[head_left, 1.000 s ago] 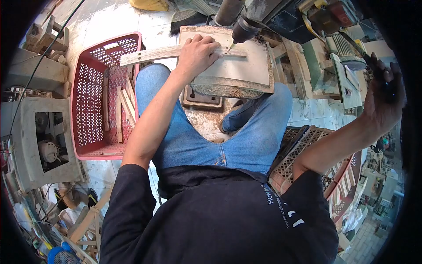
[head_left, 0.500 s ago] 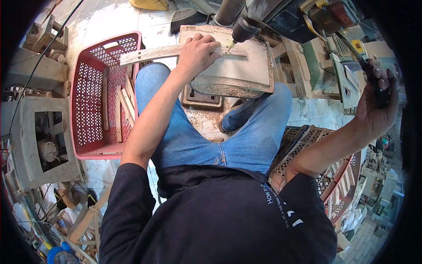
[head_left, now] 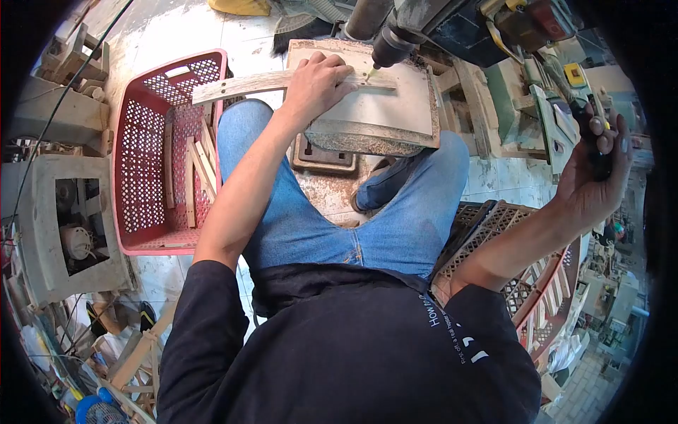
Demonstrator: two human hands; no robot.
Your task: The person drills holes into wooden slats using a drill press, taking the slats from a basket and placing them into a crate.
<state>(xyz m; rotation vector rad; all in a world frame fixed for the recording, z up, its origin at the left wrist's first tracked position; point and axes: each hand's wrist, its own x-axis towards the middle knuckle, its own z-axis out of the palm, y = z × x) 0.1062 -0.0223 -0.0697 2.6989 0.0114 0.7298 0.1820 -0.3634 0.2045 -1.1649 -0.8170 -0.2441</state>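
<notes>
A black shirt point(head_left: 353, 346) fills the lower middle, and blue jeans point(head_left: 406, 226) spread above it, the knees on either side of a small tabletop. A red basket point(head_left: 141, 169) stands to the left with several loose wooden slats point(head_left: 191, 187) inside; a drill press point(head_left: 452, 25) looms at the upper right, over the far edge of the tabletop point(head_left: 395, 116), which is faced with a pale sheet. Of the two hands, the left hand point(head_left: 319, 85) lies over a wooden strip point(head_left: 247, 85), fingers bent across it and thumb along the near side, holding it flat; the strip rests on the tabletop, its left end jutting out toward the basket. The right hand point(head_left: 592, 192), raised well off to the right, is wrapped around a black handle point(head_left: 586, 124). The dark chuck point(head_left: 390, 49) carries a thin bit point(head_left: 372, 71), its tip at the strip near the right end; whether it has entered the wood I cannot tell.
</notes>
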